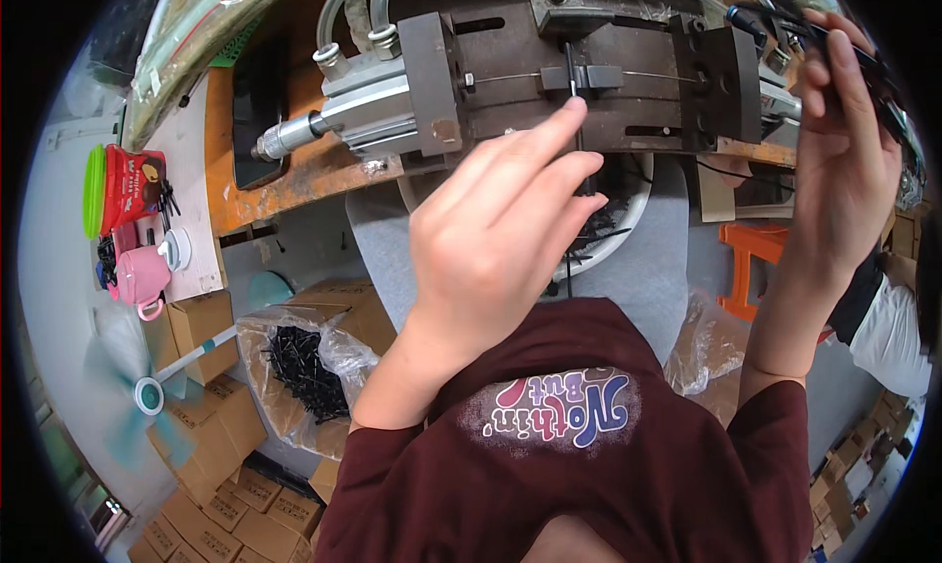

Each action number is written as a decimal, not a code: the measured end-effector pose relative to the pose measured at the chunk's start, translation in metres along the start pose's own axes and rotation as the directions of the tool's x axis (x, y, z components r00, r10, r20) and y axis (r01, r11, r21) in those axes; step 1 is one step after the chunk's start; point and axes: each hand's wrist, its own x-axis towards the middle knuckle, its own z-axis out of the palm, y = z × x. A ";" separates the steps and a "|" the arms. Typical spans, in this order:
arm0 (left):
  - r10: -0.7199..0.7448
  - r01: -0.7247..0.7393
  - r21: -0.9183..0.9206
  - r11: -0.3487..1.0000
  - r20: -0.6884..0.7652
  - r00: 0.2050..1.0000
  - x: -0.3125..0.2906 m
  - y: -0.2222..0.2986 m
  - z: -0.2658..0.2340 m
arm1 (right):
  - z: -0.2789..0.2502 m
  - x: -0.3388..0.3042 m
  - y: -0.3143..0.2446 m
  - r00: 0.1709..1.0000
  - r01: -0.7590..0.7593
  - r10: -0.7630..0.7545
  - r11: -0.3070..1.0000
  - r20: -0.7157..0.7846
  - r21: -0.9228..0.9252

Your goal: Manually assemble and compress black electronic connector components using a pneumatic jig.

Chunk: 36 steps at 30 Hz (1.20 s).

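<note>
Cardboard boxes [211,509] crowd the floor down at my left, and a grey mat [648,268] hangs off the bench in front of my chest. Across the top of my view runs the dark metal press [589,67], with a silver air cylinder [368,107] bolted on its left end and two hoses curving up from it. An orange bench edge [294,185] shows under that cylinder. Below it, an open box lined with clear plastic holds a heap of black ties [304,367]. A white bowl [628,224] with more black pieces sits under the press, mostly hidden behind my left hand. Farther left, a pink cup [142,278] and a red bag [132,185] stand on a pale shelf.

My left hand [500,244] reaches up to the middle of the press, fingers partly curled and bunched close, index tip touching a thin black strip [572,82] that stands upright in the clamp there. My right hand [844,160] is raised at the press's right end, fingers closed around a bundle of black strips [785,23] at their upper ends.
</note>
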 end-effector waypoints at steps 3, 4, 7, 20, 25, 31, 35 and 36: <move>0.016 -0.016 0.104 0.994 -0.003 1.000 -0.004 0.000 0.014 | -0.012 -0.003 -0.002 0.997 0.065 -0.068 0.991 -0.027 -0.117; 0.024 -0.024 0.138 0.990 0.002 1.000 -0.003 0.000 0.017 | -0.012 -0.006 -0.001 0.997 0.077 -0.080 0.983 -0.014 -0.167; 0.016 -0.025 0.219 0.975 0.043 0.999 0.004 0.006 0.018 | -0.009 -0.016 -0.002 0.997 0.055 -0.064 0.980 -0.044 -0.189; -0.011 -0.029 0.311 0.950 0.127 0.992 0.016 0.006 0.010 | 0.035 -0.052 -0.004 0.979 -0.019 0.012 0.999 -0.202 -0.035; 0.151 -0.146 0.050 0.988 -0.118 0.981 0.016 0.006 0.021 | 0.059 -0.064 0.004 0.979 -0.018 0.028 0.999 -0.204 0.049; 0.194 -0.190 0.041 0.981 -0.212 0.958 0.027 0.030 0.018 | 0.079 -0.076 0.013 0.995 0.089 -0.095 0.979 -0.026 -0.184; 0.301 -0.263 0.150 0.953 -0.391 0.870 0.034 0.019 0.032 | 0.088 -0.082 0.015 0.999 0.003 -0.007 0.992 -0.033 -0.123; 0.352 -0.289 0.204 0.935 -0.468 0.811 0.038 0.014 0.039 | 0.089 -0.082 0.016 0.999 -0.007 0.002 0.991 -0.038 -0.133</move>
